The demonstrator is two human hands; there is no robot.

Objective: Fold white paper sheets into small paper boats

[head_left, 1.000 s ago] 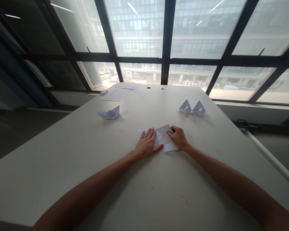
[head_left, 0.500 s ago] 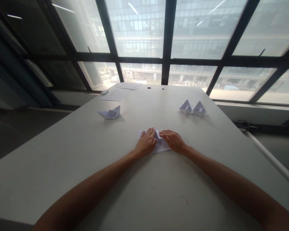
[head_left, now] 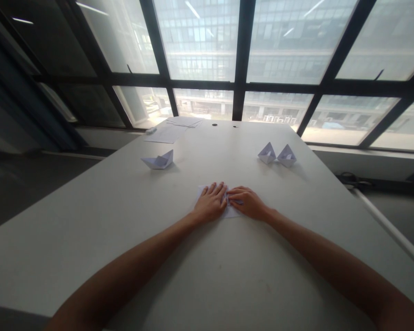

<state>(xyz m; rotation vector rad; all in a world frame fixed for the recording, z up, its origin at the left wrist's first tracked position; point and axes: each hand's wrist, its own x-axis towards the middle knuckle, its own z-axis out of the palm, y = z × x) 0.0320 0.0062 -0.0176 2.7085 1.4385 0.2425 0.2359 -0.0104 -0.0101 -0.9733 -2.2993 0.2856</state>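
Dark-framed glass windows [head_left: 196, 41] rise past far end of smooth white table [head_left: 100, 220]. On table, near us, we have folded white paper piece [head_left: 231, 213], our landmark, mostly hidden under both hands. Our left hand [head_left: 211, 201] lies flat over paper's left part, fingers slightly spread. Our right hand [head_left: 246, 202] rests on paper's right part, fingers bent; whether it pinches paper, we cannot tell. Beyond paper, leftward: white folded-paper boat [head_left: 158, 161], then flat white sheets [head_left: 165, 135]. Beyond paper, rightward: two white folded-paper boats [head_left: 267, 155], side by side.
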